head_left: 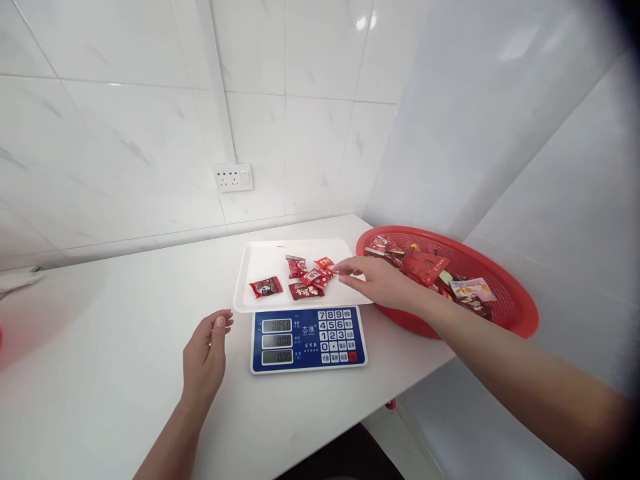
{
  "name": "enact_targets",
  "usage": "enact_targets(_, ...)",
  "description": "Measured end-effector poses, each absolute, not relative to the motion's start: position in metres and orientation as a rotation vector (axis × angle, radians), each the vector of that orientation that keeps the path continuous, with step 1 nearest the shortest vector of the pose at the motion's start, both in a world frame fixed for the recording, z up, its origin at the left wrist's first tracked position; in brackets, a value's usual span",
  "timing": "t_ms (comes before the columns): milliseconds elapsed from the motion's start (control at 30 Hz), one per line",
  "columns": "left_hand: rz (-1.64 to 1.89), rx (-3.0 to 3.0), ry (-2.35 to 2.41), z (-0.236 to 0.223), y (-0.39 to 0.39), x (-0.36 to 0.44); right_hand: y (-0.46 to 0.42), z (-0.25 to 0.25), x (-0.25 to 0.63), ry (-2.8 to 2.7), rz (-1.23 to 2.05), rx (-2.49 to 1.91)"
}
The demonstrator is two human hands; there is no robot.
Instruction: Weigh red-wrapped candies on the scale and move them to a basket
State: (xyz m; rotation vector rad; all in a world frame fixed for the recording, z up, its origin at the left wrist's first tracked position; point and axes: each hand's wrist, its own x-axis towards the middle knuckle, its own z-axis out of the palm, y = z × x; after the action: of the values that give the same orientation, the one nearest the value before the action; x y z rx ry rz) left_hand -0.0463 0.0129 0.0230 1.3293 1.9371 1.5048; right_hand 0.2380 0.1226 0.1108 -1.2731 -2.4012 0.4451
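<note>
On a digital scale with a blue keypad panel point(310, 339) sits a white tray point(243, 287) holding several small red wrapped candies. One candy with a dark picture point(267, 287) lies apart at the tray's left; the others cluster near the middle. My right hand point(367, 279) reaches over the tray's right side, its thumb and fingertips closed at the end of a red dotted candy point(321, 276). Left of the scale, my left hand point(205, 350) is near the tray's front corner, fingers loosely curved and holding nothing. The top display appears to read 0.050.
A red mesh basket point(515, 313) of wrapped candies stands at the right by the wall, partly behind my right forearm. The white table point(125, 333) meets a tiled wall with a socket point(234, 178). Its front edge runs below the scale.
</note>
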Motion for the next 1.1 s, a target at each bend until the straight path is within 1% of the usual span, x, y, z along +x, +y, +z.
enact_targets(100, 1.491, 1.340, 1.923, 0.023, 0.013, -0.045, 0.116, 0.101, 0.235, -2.626, 0.355, -1.102)
enact_targets(200, 1.486, 1.310, 1.933, 0.023, 0.013, -0.046, 0.120, 0.091, 0.222, -2.726, 0.204, -1.070)
enact_targets(400, 1.528, 1.307, 1.930, 0.022, 0.014, -0.047, 0.136, 0.084, 0.203, -2.734, 0.119, -1.079)
enact_targets(600, 1.539, 1.340, 1.906, 0.021, 0.014, -0.047, 0.128, 0.085, 0.226, -2.660, 0.088, -1.064)
enact_targets(933, 1.513, 1.358, 1.926, 0.021, 0.012, -0.047, 0.108, 0.094, 0.302, -2.504, 0.092, -1.374)
enact_targets(1100, 1.456, 1.377, 2.017, 0.022, 0.013, -0.049, 0.103, 0.105, 0.346, -2.409, 0.057, -1.694)
